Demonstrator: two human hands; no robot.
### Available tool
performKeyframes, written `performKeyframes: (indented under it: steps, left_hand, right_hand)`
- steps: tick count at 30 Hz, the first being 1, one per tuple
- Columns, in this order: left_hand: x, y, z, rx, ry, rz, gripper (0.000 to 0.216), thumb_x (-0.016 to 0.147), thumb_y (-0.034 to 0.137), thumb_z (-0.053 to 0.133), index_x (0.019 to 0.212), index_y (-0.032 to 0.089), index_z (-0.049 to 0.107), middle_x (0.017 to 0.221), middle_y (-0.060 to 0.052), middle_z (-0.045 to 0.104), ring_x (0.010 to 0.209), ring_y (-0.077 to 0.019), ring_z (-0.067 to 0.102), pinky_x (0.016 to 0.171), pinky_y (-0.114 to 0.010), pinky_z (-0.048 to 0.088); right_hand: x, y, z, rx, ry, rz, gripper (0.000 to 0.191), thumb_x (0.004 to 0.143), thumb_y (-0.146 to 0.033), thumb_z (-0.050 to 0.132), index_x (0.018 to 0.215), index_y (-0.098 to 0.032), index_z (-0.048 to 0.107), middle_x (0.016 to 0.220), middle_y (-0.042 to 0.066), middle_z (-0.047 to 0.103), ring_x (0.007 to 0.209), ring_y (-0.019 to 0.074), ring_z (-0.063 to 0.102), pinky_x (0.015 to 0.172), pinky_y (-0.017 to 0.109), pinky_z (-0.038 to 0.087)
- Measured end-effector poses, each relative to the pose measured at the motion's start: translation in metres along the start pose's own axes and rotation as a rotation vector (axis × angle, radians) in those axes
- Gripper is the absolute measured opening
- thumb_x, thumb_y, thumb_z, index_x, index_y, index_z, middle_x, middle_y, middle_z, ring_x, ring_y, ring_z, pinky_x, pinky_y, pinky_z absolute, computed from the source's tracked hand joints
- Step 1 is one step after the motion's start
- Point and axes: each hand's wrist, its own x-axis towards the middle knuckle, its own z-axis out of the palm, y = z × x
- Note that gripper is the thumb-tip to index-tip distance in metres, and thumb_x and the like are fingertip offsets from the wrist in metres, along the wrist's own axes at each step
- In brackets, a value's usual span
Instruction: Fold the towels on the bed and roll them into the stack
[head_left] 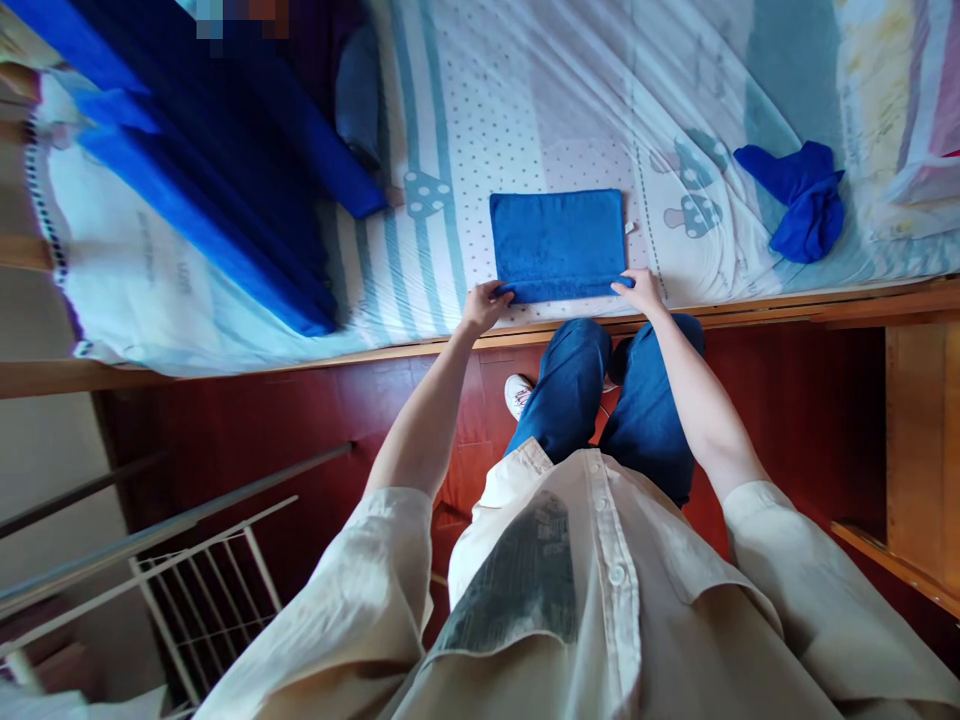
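A blue towel (pixel 559 235) lies flat on the bed in front of me, with a narrow fold along its near edge. My left hand (pixel 487 305) pinches the near left corner of that fold. At the near right corner, my right hand (pixel 640 291) grips the folded edge between thumb and fingers. A small white tag sticks out from the towel's right side. Both hands rest close to the bed's front edge.
A crumpled blue cloth (pixel 806 200) sits on the patterned bed sheet (pixel 480 120) to the right. Dark and bright blue clothing (pixel 225 180) is spread at the left. A wooden bed rail (pixel 765 308) runs along the front; a white metal rack (pixel 217 590) stands lower left.
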Motion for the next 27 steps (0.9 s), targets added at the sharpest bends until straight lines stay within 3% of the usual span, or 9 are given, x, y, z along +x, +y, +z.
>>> performKeyframes:
  steps: [5, 10, 14, 23, 27]
  left_hand:
    - [0.003, 0.002, 0.006, -0.049, 0.086, -0.093, 0.029, 0.092, 0.033, 0.059, 0.109, 0.013, 0.071, 0.076, -0.003, 0.063, 0.079, -0.0199, 0.062, 0.077, -0.029, 0.046]
    - [0.001, 0.008, 0.014, 0.024, 0.126, -0.2, 0.024, 0.095, 0.032, 0.056, 0.107, 0.016, 0.069, 0.087, -0.008, 0.069, 0.092, -0.0241, 0.066, 0.085, -0.031, 0.046]
    - [-0.001, 0.009, 0.021, 0.039, 0.157, -0.266, 0.023, 0.097, 0.034, 0.055, 0.108, 0.019, 0.069, 0.096, -0.011, 0.074, 0.102, -0.027, 0.068, 0.09, -0.032, 0.048]
    - [0.006, 0.009, 0.022, 0.056, 0.107, -0.349, 0.028, 0.102, 0.036, 0.05, 0.111, 0.019, 0.07, 0.11, -0.016, 0.077, 0.115, -0.0314, 0.069, 0.099, -0.038, 0.049]
    - [0.015, 0.011, 0.02, 0.056, 0.066, -0.409, 0.029, 0.101, 0.036, 0.054, 0.116, 0.018, 0.071, 0.117, -0.019, 0.076, 0.121, -0.0341, 0.067, 0.102, -0.043, 0.05]
  right_hand:
    - [0.004, 0.0, 0.004, 0.011, 0.055, 0.076, 0.016, 0.089, -0.032, 0.072, 0.091, -0.016, 0.072, 0.088, 0.006, 0.073, 0.087, 0.0212, 0.066, 0.084, 0.03, 0.051]
    - [-0.003, 0.001, 0.007, 0.004, 0.063, 0.209, 0.03, 0.094, -0.039, 0.068, 0.071, -0.022, 0.059, 0.074, 0.003, 0.064, 0.077, 0.0199, 0.06, 0.075, 0.029, 0.047]
    - [-0.007, 0.002, 0.009, -0.012, 0.082, 0.268, 0.034, 0.096, -0.041, 0.067, 0.068, -0.024, 0.056, 0.069, 0.002, 0.061, 0.076, 0.0208, 0.059, 0.075, 0.03, 0.047]
    - [-0.011, -0.009, 0.015, -0.147, 0.135, 0.314, 0.025, 0.103, -0.041, 0.059, 0.091, -0.022, 0.07, 0.097, 0.012, 0.074, 0.097, 0.0272, 0.066, 0.087, 0.037, 0.05]
    - [-0.01, -0.014, 0.014, -0.156, 0.108, 0.337, 0.024, 0.103, -0.041, 0.06, 0.096, -0.021, 0.072, 0.101, 0.014, 0.074, 0.097, 0.0278, 0.066, 0.086, 0.037, 0.05]
